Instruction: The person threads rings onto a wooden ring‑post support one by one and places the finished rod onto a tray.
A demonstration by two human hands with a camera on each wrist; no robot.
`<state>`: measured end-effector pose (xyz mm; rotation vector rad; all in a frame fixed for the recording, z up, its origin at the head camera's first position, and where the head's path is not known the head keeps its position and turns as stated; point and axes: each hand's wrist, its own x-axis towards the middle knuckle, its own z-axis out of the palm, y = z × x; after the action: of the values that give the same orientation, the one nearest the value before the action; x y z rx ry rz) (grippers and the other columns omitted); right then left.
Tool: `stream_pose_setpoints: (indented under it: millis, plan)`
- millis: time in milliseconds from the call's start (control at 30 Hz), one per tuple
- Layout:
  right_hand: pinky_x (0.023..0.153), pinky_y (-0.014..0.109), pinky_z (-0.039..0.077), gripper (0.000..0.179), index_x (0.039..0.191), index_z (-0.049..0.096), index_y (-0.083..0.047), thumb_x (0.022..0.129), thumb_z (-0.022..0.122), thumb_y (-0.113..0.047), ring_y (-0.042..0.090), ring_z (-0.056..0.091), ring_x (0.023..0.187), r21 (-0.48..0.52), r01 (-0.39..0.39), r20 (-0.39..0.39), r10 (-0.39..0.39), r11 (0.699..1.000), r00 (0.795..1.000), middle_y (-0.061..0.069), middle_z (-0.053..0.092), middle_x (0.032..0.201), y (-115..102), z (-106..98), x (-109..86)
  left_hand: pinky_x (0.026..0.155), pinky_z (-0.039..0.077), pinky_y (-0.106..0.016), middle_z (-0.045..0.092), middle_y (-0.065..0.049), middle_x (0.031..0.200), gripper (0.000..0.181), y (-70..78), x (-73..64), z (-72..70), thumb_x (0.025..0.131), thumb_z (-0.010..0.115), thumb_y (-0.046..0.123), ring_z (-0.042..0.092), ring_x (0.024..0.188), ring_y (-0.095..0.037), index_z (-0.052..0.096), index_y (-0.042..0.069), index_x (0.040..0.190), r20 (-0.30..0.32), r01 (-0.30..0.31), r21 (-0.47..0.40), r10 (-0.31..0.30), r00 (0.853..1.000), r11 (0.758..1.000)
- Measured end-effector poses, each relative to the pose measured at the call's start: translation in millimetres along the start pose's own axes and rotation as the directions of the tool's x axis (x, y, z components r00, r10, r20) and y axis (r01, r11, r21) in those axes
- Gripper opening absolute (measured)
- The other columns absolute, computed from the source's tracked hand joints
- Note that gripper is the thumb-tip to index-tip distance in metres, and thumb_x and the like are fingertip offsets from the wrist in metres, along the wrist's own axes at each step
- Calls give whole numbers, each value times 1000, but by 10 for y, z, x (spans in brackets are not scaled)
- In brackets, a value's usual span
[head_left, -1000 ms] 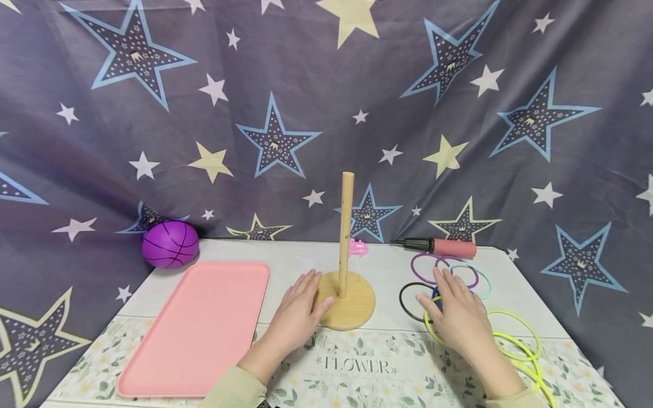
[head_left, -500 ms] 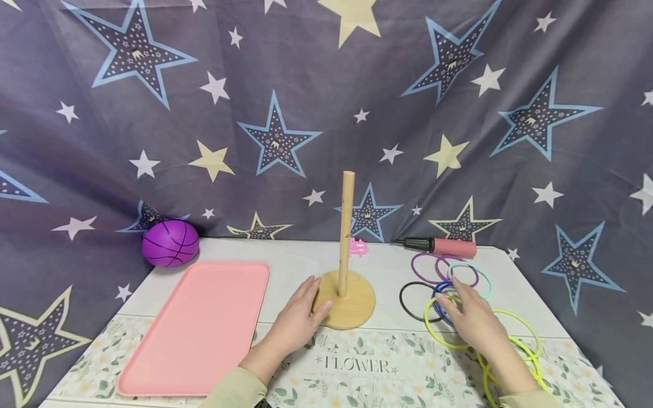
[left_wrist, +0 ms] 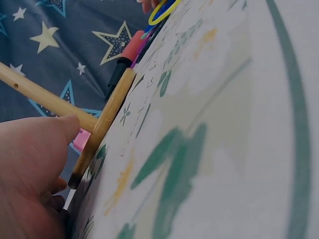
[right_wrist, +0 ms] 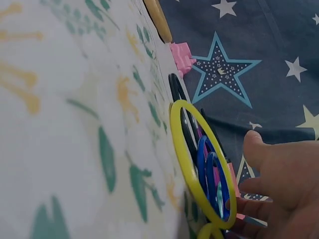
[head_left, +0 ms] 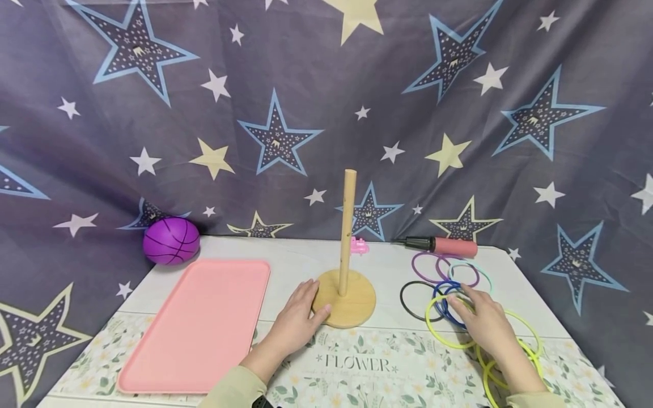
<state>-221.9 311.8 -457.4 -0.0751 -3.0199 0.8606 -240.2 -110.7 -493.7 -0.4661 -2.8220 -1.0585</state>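
Head view alone showed the surface's (head_left: 296, 256) tray (head_left: 194, 328); left hand (head_left: 296, 318) relaxed by stand (head_left: 345, 263), right hand (head_left: 486, 323) by rings (right_wrist: 182, 149); starry cloth (head_left: 316, 68) behind.

Backdrop: dark grey-blue cloth (head_left: 306, 68), lightly creased, hung behind the surface's (head_left: 296, 255) far edge and past both side edges. Print of blue-outlined stars (head_left: 279, 136) and plain pale ones. Surface whitish; floral print (head_left: 357, 391) toward near edge, lettered FLOWER. Light soft, fairly even.
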Motion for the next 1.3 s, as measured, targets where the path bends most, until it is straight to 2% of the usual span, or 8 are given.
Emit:
stream_pose_setpoints:
  millis: [267, 433, 633, 700, 867, 967, 1133, 1300]
  plan:
    - [111, 84, 36, 78, 164, 43, 7, 115, 53, -54, 69, 38, 139, -29, 36, -41, -37, 999, 998, 44, 42, 157, 58, 8, 21, 133, 25, -62, 38, -26, 173, 74, 7, 0, -20, 111, 67, 36, 28, 164, -46, 40, -6, 166, -6, -22, 12, 23, 1000, 1000]
    - [105, 79, 43, 69, 159, 50, 7, 114, 60, -44, 64, 47, 133, -24, 35, -109, -37, 999, 993, 40, 50, 151, 88, 20, -2, 133, 24, -62, 37, -26, 173, 75, 16, -10, -25, 111, 68, 36, 27, 164, -46, 40, -6, 166, 1, -21, 9, 21, 1000, 1000]
    - [89, 67, 51, 61, 153, 59, 7, 113, 65, -39, 50, 59, 114, -40, 13, -123, -18, 999, 992, 30, 67, 126, 119, 17, 28, 133, 25, -62, 37, -26, 173, 75, 15, -16, -24, 111, 67, 36, 28, 164, -45, 40, -6, 166, 5, -17, 22, 17, 1000, 1000]
    - [88, 66, 53, 58, 150, 62, 7, 113, 66, -37, 49, 62, 111, -44, 8, -122, -13, 999, 992, 28, 69, 121, 127, 21, 42, 133, 25, -62, 37, -26, 173, 75, 16, -14, -25, 111, 68, 36, 28, 164, -45, 41, -6, 166, 6, -18, 26, 17, 1000, 1000]
    - [98, 72, 53, 49, 145, 66, 7, 112, 66, -29, 55, 64, 121, -32, -7, -121, 3, 999, 993, 33, 69, 131, 153, 34, 44, 134, 24, -61, 39, -27, 172, 75, 14, -10, -19, 110, 69, 35, 31, 163, -45, 42, -7, 165, 5, -15, 48, 15, 1000, 999]
    - [94, 68, 55, 44, 143, 68, 6, 112, 65, -26, 52, 67, 118, -15, -23, -114, 21, 1000, 993, 31, 71, 130, 165, 30, 40, 134, 21, -60, 41, -28, 170, 76, 5, -8, -13, 109, 70, 36, 33, 162, -46, 43, -9, 164, 1, -8, 68, 8, 1000, 998]
    - [83, 59, 56, 37, 136, 73, 4, 111, 65, -23, 40, 72, 102, 16, -30, -140, 32, 999, 990, 23, 77, 118, 155, 6, 24, 135, 20, -59, 43, -29, 169, 77, -15, -9, -4, 108, 70, 38, 34, 161, -47, 44, -10, 163, -4, -6, 82, 7, 1000, 997]
    - [84, 60, 57, 33, 130, 77, 1, 111, 67, -24, 42, 73, 103, 33, -32, -177, 37, 999, 984, 21, 78, 116, 158, -9, 4, 135, 21, -59, 43, -29, 168, 77, -16, -12, -2, 108, 70, 38, 34, 161, -47, 45, -10, 162, -7, -14, 86, 15, 1000, 996]
